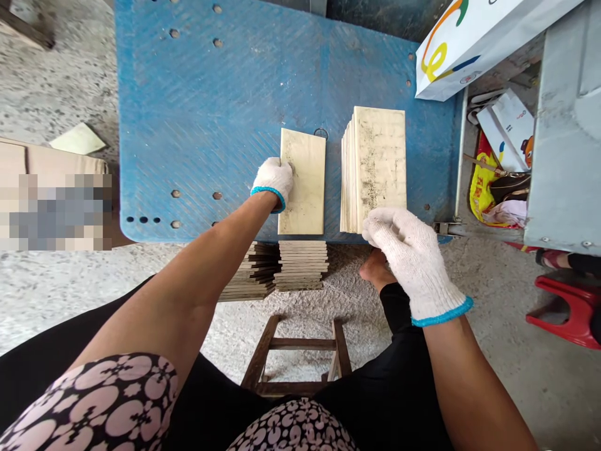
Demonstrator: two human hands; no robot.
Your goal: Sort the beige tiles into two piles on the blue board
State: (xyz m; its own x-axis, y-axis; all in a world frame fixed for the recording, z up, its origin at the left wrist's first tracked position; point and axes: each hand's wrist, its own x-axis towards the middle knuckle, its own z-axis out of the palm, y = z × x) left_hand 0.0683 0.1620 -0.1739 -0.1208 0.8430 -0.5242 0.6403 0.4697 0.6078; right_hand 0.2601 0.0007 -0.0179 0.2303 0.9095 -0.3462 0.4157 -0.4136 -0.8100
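On the blue table (211, 113), your left hand (273, 180) curled its fingers against the pale panel (308, 181), perhaps steadying it; your right hand (404, 247) bunched its at the right stack (382, 160). Pinching, I couldn't tell.

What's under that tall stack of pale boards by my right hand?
The blue table: its surface shows around the stack, but the patch directly beneath is covered. Your right hand also hides the stack's near right corner.
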